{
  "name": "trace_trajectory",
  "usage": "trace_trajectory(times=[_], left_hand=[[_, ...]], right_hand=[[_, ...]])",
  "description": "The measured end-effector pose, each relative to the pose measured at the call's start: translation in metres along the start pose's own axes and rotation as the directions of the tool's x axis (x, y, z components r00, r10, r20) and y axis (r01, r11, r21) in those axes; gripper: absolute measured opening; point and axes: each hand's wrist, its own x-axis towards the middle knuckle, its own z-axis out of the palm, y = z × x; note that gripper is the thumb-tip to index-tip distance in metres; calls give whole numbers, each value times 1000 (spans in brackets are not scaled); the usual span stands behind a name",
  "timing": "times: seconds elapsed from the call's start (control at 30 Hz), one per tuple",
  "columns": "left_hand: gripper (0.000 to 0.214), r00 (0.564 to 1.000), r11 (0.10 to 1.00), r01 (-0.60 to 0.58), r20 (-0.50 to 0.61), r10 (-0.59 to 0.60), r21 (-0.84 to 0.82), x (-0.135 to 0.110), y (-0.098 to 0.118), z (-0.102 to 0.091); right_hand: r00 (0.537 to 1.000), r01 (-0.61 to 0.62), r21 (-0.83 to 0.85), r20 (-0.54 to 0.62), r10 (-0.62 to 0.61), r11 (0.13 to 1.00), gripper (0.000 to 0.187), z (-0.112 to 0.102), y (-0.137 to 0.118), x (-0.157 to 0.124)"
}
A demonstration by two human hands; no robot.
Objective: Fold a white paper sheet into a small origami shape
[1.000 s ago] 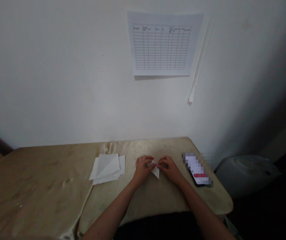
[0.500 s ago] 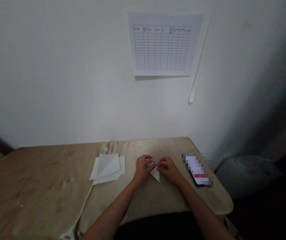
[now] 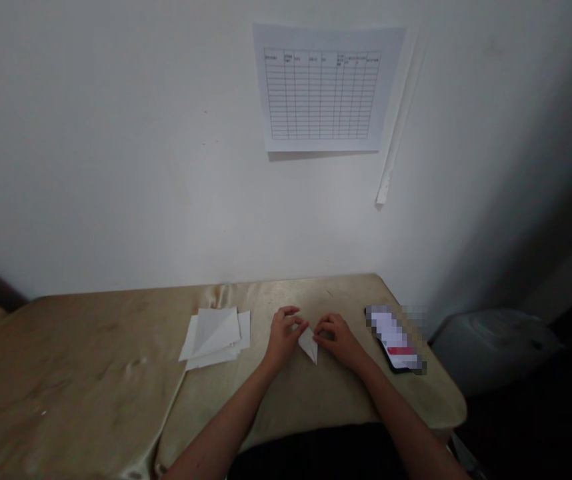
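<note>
A small folded white paper (image 3: 309, 346), pointed toward me, lies on the cloth-covered table between my hands. My left hand (image 3: 286, 331) pinches its upper left edge between thumb and index finger, the other fingers raised apart. On the opposite side, my right hand (image 3: 335, 335) has thumb and fingertips closed on the paper's right edge. The far tip of the paper is partly hidden by the fingers. A loose stack of white paper sheets (image 3: 216, 333) sits to the left of my left hand, the top one creased diagonally.
To the right of my hands lies a phone (image 3: 396, 340) with a lit, blurred screen. The table (image 3: 101, 373) has a shiny gold cover and meets a white wall. A printed chart (image 3: 323, 90) hangs on that wall. Right of the table stands a pale plastic container (image 3: 496, 350).
My left hand's fingers have shifted slightly up and opened a little above the paper, showing more of its left side. The right hand stays almost still.
</note>
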Motion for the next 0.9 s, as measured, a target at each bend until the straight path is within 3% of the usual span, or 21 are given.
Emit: trace_trajectory(times=[0.23,0.43,0.9], left_hand=[[26,1000,999,18,2,-18,33,4,1,-4],[3,998,995,-52,35,49,85,2,6,-3],[2,989,980,-119,108,103,161,-2,15,-5]], right_hand=[[1000,-16,31,-7,16,999,2,2,6,-1],[999,-34,42,-36,36,999,2,2,5,-1],[995,43,96,-90,-35,994,6,4,2,-1]])
